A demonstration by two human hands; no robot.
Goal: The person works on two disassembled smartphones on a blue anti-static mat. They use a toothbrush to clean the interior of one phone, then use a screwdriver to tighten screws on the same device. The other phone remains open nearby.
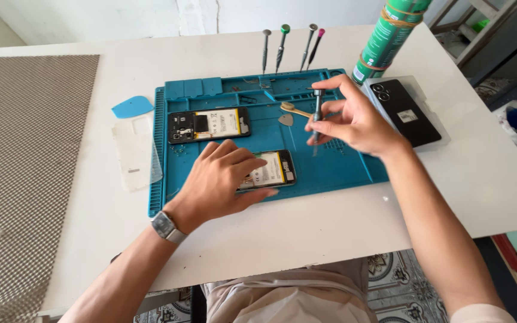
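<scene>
My left hand (219, 179) lies flat on an opened phone (273, 169) with its battery showing, near the front of a blue repair mat (330, 170). My right hand (354, 119) holds a small grey screwdriver (317, 113) upright over the mat's right half, tip down and just above the mat. A second opened phone (209, 124) lies further back on the mat. A small brush with a wooden handle (296, 109) and a grey pick (286, 119) lie beside the screwdriver.
Several screwdrivers (288, 45) stand behind the mat. A green can (387, 36) and a black phone back cover (405, 110) sit at the right. A blue pry tool (131, 107) and clear plastic sheet (134, 152) lie left of the mat, beside a grey mesh mat (25, 167).
</scene>
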